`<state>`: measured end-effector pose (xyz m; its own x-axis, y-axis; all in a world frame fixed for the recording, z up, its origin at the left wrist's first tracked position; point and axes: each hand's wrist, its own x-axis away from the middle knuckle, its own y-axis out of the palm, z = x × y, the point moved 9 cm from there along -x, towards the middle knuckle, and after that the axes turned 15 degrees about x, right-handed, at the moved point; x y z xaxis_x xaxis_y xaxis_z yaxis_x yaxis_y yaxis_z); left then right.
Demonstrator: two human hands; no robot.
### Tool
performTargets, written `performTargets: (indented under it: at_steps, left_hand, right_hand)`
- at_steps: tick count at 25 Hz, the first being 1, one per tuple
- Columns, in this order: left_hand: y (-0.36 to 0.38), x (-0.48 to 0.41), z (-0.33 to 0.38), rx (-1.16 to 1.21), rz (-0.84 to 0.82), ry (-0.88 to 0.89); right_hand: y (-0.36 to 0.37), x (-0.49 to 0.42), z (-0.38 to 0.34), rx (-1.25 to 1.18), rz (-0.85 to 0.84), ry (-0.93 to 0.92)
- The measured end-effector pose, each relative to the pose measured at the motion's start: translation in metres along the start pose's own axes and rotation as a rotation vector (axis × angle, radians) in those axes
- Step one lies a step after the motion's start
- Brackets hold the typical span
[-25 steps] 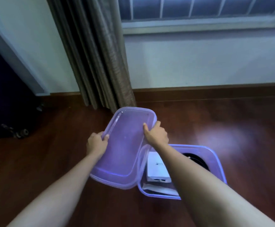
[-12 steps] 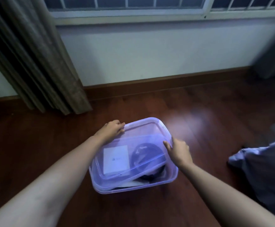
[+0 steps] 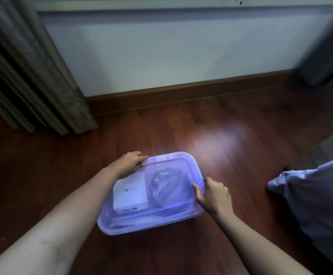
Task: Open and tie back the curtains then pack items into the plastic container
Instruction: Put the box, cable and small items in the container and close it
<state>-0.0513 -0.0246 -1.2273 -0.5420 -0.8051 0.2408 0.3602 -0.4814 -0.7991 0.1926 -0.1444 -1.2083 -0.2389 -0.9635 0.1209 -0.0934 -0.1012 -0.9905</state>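
Note:
A translucent purple plastic container (image 3: 122,227) sits on the dark wooden floor, with its matching lid (image 3: 173,161) lying on top. Through the lid I see a white box (image 3: 130,197) on the left and a dark coiled item (image 3: 169,187) on the right. My left hand (image 3: 130,163) grips the lid's far left corner. My right hand (image 3: 213,195) grips the lid's right edge, thumb on top. A brown-grey curtain (image 3: 28,72) hangs gathered at the left of the window wall.
A light blue-grey cloth bundle (image 3: 316,199) lies on the floor at the right. A second dark curtain (image 3: 328,52) hangs at the far right. White wall and wooden skirting (image 3: 181,92) run behind the container.
A second ago I held the lid up, to the left of the uncovered container. Now it lies over the container, flatter than half a second ago, with both hands on its edges.

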Motion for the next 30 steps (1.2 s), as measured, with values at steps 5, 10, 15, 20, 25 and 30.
performTargets:
  at_steps: [5, 10, 15, 20, 25, 30]
  left_hand:
    - [0.004, 0.002, 0.003, 0.023, 0.037, 0.033]
    - [0.006, 0.01, 0.002, -0.025, 0.016, -0.025]
    - [-0.028, 0.058, -0.06, 0.316, 0.431, -0.425]
    - [0.029, 0.129, -0.109, 0.696, 0.49, -0.857]
    - [0.036, 0.133, -0.09, 0.732, 0.62, -0.824]
    - [0.034, 0.142, -0.091, 0.601, 0.707, -0.848]
  right_hand:
    - [0.008, 0.002, 0.012, -0.017, 0.02, -0.02]
    - [0.024, 0.0, 0.013, -0.194, -0.079, -0.02]
    - [0.029, -0.019, 0.013, -0.352, -0.146, 0.108]
    - [0.049, -0.021, 0.001, -0.321, -0.32, 0.146]
    - [0.049, -0.017, 0.004, -0.316, -0.237, 0.147]
    - [0.053, -0.021, 0.01, -0.252, -0.182, 0.175]
